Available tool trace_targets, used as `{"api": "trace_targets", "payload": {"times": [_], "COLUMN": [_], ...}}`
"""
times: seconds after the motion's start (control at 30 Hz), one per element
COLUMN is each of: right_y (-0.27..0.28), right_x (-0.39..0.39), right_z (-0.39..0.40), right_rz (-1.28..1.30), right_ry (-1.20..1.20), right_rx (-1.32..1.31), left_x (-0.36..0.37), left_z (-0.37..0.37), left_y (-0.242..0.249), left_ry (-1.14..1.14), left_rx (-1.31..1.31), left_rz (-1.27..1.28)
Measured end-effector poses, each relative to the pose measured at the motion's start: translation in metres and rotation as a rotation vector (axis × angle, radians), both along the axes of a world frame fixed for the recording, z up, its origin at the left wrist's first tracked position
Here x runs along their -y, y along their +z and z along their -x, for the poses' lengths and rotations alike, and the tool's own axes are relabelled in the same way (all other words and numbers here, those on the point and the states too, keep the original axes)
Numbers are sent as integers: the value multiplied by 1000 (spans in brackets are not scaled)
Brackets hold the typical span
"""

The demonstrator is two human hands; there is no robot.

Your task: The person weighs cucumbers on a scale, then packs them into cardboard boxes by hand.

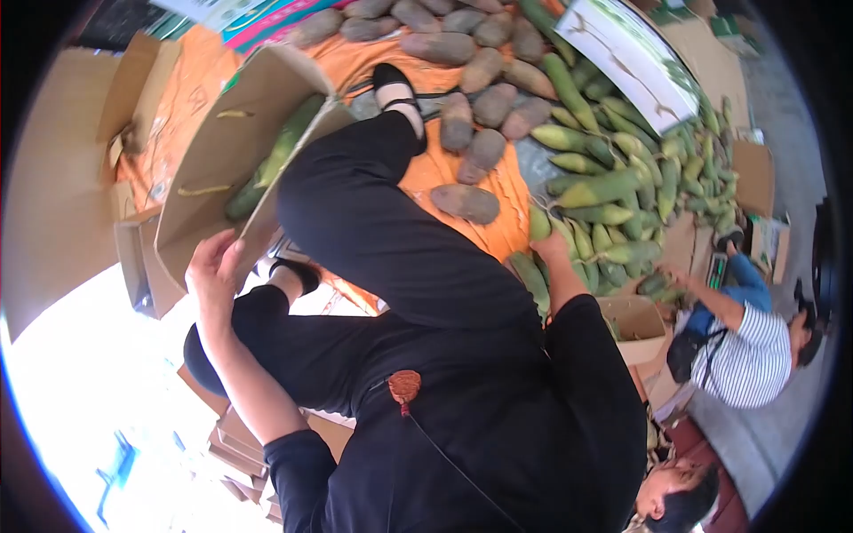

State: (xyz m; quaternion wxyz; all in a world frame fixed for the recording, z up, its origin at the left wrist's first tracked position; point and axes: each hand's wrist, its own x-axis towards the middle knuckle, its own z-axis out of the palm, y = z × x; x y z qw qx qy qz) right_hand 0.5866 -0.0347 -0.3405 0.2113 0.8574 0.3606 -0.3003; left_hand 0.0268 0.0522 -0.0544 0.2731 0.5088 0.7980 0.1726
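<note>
My left hand (213, 266) is closed on the rim of an open cardboard box (200, 169) standing by my legs. Long green radishes (289, 138) lie inside it, partly hidden by its wall. My right hand (555, 250) reaches into the heap of green radishes (613, 188) on the other side of me. Its fingers close around the end of one green radish (538, 222); part of the grip is hidden.
Thick brownish-red radishes (484, 155) lie on an orange sheet (418, 182) beyond my feet. A printed box panel (626, 62) leans over the green heap. A smaller carton (633, 327) stands near my right elbow. A person in a striped shirt (745, 364) works at the right; another is below.
</note>
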Motion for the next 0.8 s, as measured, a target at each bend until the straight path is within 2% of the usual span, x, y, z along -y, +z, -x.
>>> {"api": "trace_targets", "payload": {"times": [0.13, 0.2, 0.33, 0.43, 0.5, 0.63, 0.7, 0.73, 0.8], "right_y": [41, 20, -4, 8, 11, 35, 60, 68, 99], "right_x": [-27, -22, -9, -6, 3, -19, -51, -70, -111], "right_z": [32, 24, 20, 21, 18, 33, 55, 59, 85], "right_rz": [163, 143, 15, -21, -345, -477, -675, -677, -790], "right_ry": [-39, 5, -27, -17, 141, 188, 48, 128, 49], "right_rx": [98, 151, 150, 100, -82, -228, -596, -622, -853], "left_x": [-2, -4, -7, -8, -7, -6, -6, -6, -5], "left_z": [-3, -2, -4, -4, -3, -1, 1, 0, 3], "left_y": [-1, -2, 3, 7, 10, 17, 18, 21, 22], "left_ry": [75, 1, 9, 43, 64, 100, 92, 97, 111], "left_rx": [-46, -105, -108, -109, -126, -105, -107, -109, -96], "left_rz": [-70, -133, -129, -159, -158, -200, -238, -232, -240]}}
